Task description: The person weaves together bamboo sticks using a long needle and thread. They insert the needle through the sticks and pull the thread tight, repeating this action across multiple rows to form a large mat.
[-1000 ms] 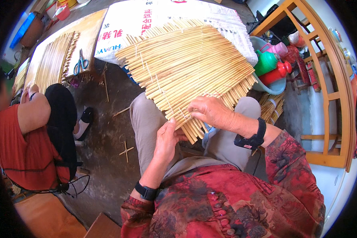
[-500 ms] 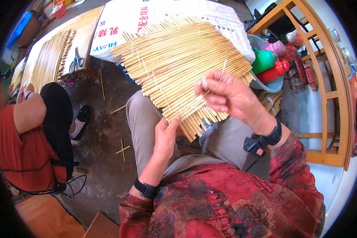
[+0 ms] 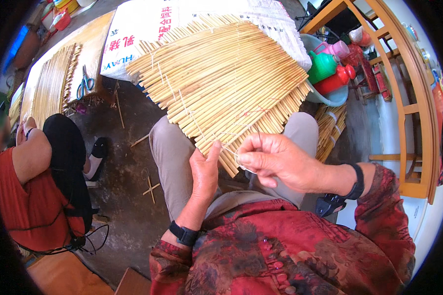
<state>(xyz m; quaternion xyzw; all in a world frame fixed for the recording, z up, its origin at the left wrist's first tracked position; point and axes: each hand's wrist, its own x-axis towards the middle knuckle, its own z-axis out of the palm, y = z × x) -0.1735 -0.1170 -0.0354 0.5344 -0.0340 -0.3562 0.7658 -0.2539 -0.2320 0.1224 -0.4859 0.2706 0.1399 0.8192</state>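
Two-handed work on a mat of slender sticks, seen from above. The stick mat [image 3: 221, 78] slopes between two supports: its far part lies on a white sack [image 3: 197, 9] spread flat, while its near corner reaches over the lap, between the knees [image 3: 300, 132]. This placing probably lets the sack bear most of the weight and brings the worked edge close to the fingers. The left hand [image 3: 205, 169] is closed on the near corner, thumb pressed on the upper face; the fingers beneath are partly hidden, so their exact hold cannot be told. The grip appears to serve as a clamp, steadying the loose stick ends. The right hand [image 3: 275, 160], just beside that corner, has thumb and forefinger brought together on a fine white thread [image 3: 237, 156], the other fingers loosely curled; such a pinch suits a strand too thin for the palm. Blue-handled scissors [image 3: 85, 82] lie well apart, on the neighbouring table [image 3: 91, 46], beside a second mat [image 3: 54, 76]
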